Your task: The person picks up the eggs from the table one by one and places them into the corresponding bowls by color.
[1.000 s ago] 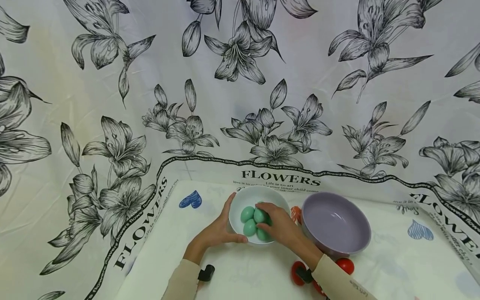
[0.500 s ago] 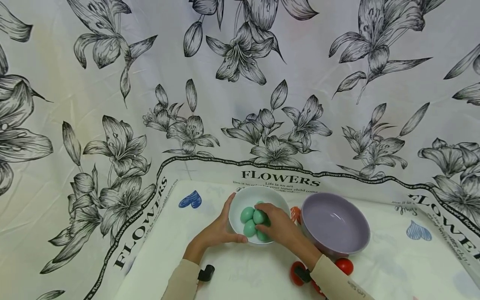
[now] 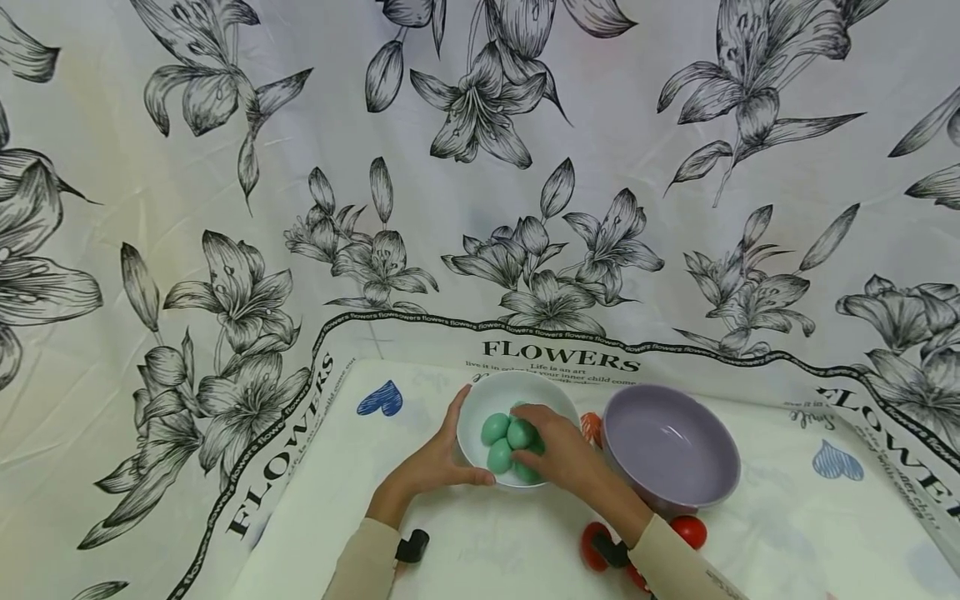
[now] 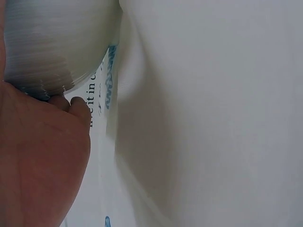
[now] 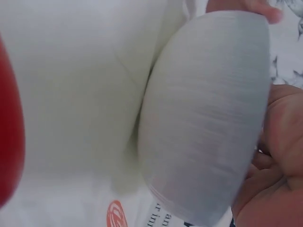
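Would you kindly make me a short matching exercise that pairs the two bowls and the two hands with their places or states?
Column one:
1. White bowl
2. Left hand
3. Purple bowl
4. Right hand

Column two:
A. Stands to the right of the other bowl in the head view
B. Has its fingers around a green egg
C. Contains several green eggs
D. Holds a bowl from the outside

Pairs: 1-C, 2-D, 3-A, 4-B

Purple bowl (image 3: 671,450) on heart-printed cloth (image 3: 487,542)
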Demonstrator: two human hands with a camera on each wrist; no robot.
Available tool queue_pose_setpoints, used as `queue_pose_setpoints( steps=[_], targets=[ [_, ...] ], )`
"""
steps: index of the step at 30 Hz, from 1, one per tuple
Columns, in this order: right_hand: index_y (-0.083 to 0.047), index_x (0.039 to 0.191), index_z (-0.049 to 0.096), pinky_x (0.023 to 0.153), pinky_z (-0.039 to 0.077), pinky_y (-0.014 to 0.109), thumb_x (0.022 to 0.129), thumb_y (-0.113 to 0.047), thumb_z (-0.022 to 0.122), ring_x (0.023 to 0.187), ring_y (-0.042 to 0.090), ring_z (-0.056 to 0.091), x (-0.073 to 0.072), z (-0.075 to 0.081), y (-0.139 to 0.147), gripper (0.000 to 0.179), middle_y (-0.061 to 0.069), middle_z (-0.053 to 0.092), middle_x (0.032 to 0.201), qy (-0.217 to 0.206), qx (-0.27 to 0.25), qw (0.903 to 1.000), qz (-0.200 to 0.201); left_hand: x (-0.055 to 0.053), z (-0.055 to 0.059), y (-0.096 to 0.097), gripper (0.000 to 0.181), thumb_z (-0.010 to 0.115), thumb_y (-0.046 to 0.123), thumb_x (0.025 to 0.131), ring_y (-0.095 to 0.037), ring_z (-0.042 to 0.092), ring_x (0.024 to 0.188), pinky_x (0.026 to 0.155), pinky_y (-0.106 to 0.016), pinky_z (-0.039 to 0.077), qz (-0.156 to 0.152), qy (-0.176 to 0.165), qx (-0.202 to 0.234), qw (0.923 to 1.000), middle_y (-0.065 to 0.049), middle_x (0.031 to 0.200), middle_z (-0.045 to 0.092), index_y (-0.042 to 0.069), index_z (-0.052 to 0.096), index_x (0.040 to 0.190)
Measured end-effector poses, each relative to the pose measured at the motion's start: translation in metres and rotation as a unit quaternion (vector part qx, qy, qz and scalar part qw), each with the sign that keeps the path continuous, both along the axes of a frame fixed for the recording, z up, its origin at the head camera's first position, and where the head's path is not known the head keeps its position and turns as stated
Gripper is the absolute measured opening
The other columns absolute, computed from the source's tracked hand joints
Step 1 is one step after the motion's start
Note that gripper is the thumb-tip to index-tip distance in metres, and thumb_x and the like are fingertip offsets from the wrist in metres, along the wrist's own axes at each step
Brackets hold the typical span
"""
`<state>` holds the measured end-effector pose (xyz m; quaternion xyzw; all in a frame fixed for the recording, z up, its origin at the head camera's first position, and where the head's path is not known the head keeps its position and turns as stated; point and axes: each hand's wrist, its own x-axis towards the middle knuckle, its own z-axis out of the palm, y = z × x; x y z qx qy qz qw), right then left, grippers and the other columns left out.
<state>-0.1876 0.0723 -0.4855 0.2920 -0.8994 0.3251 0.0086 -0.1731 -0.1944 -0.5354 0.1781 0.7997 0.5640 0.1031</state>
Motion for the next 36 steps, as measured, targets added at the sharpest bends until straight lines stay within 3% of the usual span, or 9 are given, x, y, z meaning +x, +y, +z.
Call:
queue_pose_setpoints(
  steps=[9,14,17,25,31,36],
  targets=[
    [-0.013,0.148,0.06,0.114,0.047,0.052,0.096,-0.028,0.082,0.139,0.029,0.057,0.008,0.027,0.049,0.059,0.004,0.062,0.148,0.062,-0.039,0.9966,-0.038,0.0,0.002,0.002,0.142,0.098,0.048,0.072,-0.036,0.019,0.161,0.123,-0.071,0.019,0.0,0.002,-0.003,1.0,0.002,0.178,0.006,0.051,-0.009,0.165],
    [-0.017,0.15,0.059,0.113,0.047,0.059,0.099,-0.032,0.078,0.139,0.032,0.057,0.011,0.033,0.081,0.057,0.005,0.062,0.148,0.049,-0.041,0.9945,-0.083,0.001,0.002,-0.001,0.145,0.1,0.046,0.07,-0.039,0.015,0.161,0.122,-0.072,0.018,0.01,0.004,-0.011,0.9999,-0.001,0.178,0.005,0.05,-0.01,0.165],
    [-0.021,0.152,0.058,0.113,0.047,0.059,0.1,-0.035,0.076,0.14,0.031,0.056,0.013,0.032,0.1,0.057,0.003,0.061,0.15,0.043,-0.03,0.9927,-0.109,0.002,0.002,-0.002,0.145,0.1,0.044,0.071,-0.039,0.015,0.161,0.122,-0.072,0.019,0.008,0.007,-0.013,0.9999,-0.002,0.178,0.005,0.049,-0.011,0.165],
    [-0.012,0.149,0.06,0.108,0.047,0.064,0.099,-0.03,0.077,0.133,0.038,0.059,0.01,0.022,0.151,0.056,0.01,0.064,0.145,0.069,-0.032,0.9876,-0.137,0.002,0.0,-0.002,0.144,0.1,0.042,0.072,-0.039,0.016,0.161,0.121,-0.073,0.02,0.008,0.006,-0.017,0.9998,-0.002,0.178,0.006,0.049,-0.01,0.165],
    [-0.013,0.154,0.053,0.102,0.05,0.07,0.101,-0.041,0.073,0.131,0.044,0.059,0.011,0.015,0.187,0.064,0.016,0.058,0.15,0.049,0.0,0.9826,-0.179,0.002,0.0,-0.002,0.144,0.099,0.041,0.072,-0.037,0.013,0.162,0.122,-0.072,0.018,0.013,0.002,-0.022,0.9997,0.003,0.178,0.006,0.051,-0.01,0.165],
    [-0.014,0.158,0.047,0.102,0.047,0.071,0.1,-0.046,0.072,0.133,0.045,0.056,0.017,0.016,0.214,0.071,0.016,0.053,0.155,0.047,0.01,0.9808,-0.189,0.001,0.002,0.0,0.143,0.099,0.042,0.072,-0.038,0.014,0.162,0.122,-0.073,0.019,0.01,0.0,-0.025,0.9996,0.002,0.178,0.005,0.05,-0.01,0.165]
  ],
)
